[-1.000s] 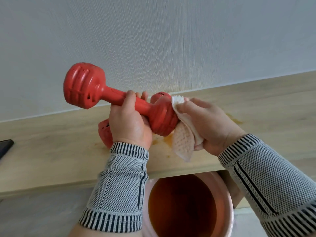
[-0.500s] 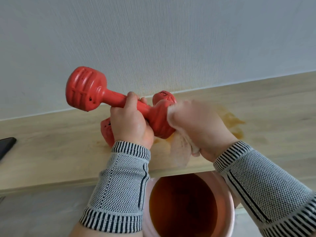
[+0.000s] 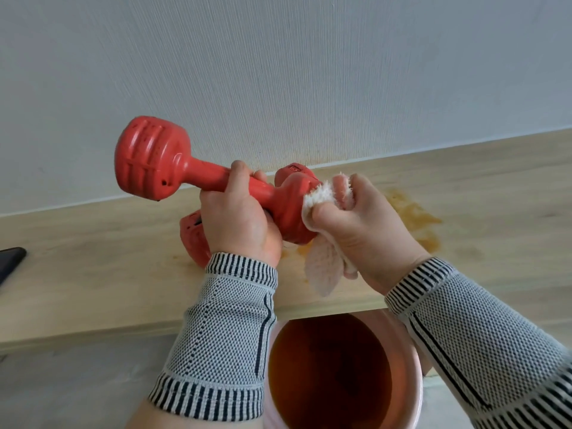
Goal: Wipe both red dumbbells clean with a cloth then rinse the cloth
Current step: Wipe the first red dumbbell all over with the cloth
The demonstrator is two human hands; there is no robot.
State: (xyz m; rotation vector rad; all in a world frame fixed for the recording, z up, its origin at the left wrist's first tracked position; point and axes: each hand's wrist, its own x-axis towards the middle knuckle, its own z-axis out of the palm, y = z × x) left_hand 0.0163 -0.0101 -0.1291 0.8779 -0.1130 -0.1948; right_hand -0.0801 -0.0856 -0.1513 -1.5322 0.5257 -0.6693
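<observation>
Worktop [image 3: 93, 283]: a pale wood-grain surface running along the foot of a light textured wall [image 3: 278, 72]. On it, a second red dumbbell [image 3: 193, 239] lies largely hidden behind the raised left hand, one end showing at the wrist and the other nearer the wall; right of this dumbbell spreads an orange-brown stain [image 3: 414, 218]. Far left of the dumbbell, a dark flat object [image 3: 10, 261] lies at the frame edge.
</observation>
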